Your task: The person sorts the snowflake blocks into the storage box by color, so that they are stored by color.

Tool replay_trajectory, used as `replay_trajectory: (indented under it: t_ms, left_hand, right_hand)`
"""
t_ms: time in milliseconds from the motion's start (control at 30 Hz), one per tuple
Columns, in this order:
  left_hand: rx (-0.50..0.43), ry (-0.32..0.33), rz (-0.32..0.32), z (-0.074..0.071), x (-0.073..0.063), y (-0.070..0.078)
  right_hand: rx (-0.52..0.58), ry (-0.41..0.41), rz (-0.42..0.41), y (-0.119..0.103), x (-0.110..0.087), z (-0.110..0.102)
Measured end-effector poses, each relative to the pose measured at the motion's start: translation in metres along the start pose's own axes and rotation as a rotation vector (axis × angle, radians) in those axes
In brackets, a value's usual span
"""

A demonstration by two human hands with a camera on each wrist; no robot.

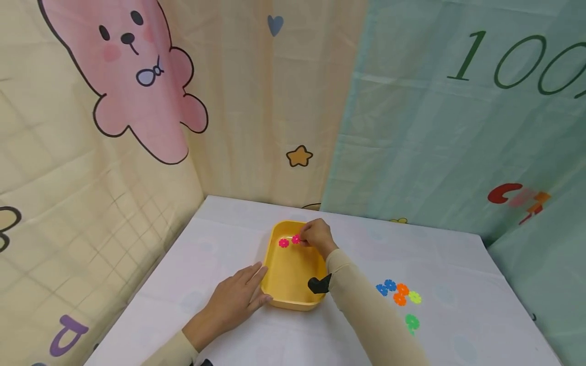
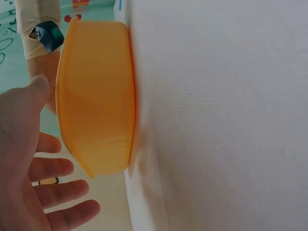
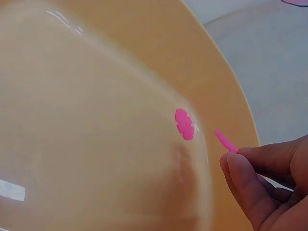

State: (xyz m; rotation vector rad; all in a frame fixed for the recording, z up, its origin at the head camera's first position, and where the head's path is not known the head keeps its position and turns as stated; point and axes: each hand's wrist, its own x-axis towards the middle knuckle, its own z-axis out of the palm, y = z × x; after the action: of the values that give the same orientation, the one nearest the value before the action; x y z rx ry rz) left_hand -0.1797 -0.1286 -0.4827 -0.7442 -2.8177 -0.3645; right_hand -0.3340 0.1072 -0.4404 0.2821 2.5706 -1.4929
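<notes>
A yellow plastic tray (image 1: 293, 277) stands on the white table. In its far left corner lies a pink flower-shaped piece (image 1: 284, 243), also seen in the right wrist view. My right hand (image 1: 318, 236) pinches a second pink flower piece (image 3: 225, 140) between thumb and finger, over the tray's far end and above its floor. My left hand (image 1: 238, 295) lies at the tray's near left side with its fingers extended. In the left wrist view, those fingers (image 2: 62, 190) are spread beside the tray's outer wall (image 2: 98, 96); whether they touch the rim I cannot tell.
To the right of the tray lie flower pieces on the table: blue (image 1: 389, 284), orange (image 1: 402, 289), yellow (image 1: 415, 297) and green (image 1: 412, 321). The right forearm hides part of that area. Printed curtains (image 1: 256, 101) hang behind and beside the table (image 1: 220, 223).
</notes>
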Motion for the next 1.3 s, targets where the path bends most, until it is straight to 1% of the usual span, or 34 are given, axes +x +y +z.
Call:
replay_trajectory:
  t_ms: [100,200,333,433,567,800,1033,1133,1300]
  left_hand:
    - [0.001,0.006,0.005,0.0,0.0,-0.001]
    - [-0.008,-0.003,0.0,0.001,0.0,-0.002]
    - [-0.013,-0.008,-0.001,0.003,0.0,-0.004]
    - [-0.019,-0.015,-0.009,0.005,-0.002,-0.004]
    - [-0.024,-0.027,-0.023,0.006,-0.004,-0.004]
    - [0.018,0.001,-0.046,0.005,-0.004,-0.008]
    - [0.019,-0.023,-0.052,0.005,-0.005,-0.012]
    - [0.022,-0.02,-0.057,0.006,-0.007,-0.014]
    - [0.041,-0.02,-0.081,0.007,-0.012,-0.019]
  right_hand:
    - [-0.033,0.016,0.006,0.002,0.003,0.003]
    - [-0.069,0.027,-0.005,0.004,0.008,0.006]
    - [-0.153,0.047,-0.018,0.003,0.013,0.01]
    - [-0.228,0.067,-0.019,0.004,0.012,0.013]
    - [-0.289,0.075,-0.017,0.005,0.008,0.017]
    - [-0.36,0.084,-0.059,0.0,0.006,0.019]
    - [-0.346,0.075,0.0,0.001,0.006,0.022]
    - [-0.332,0.074,0.005,0.001,0.006,0.023]
    - [-0.341,0.07,-0.006,0.001,0.005,0.024]
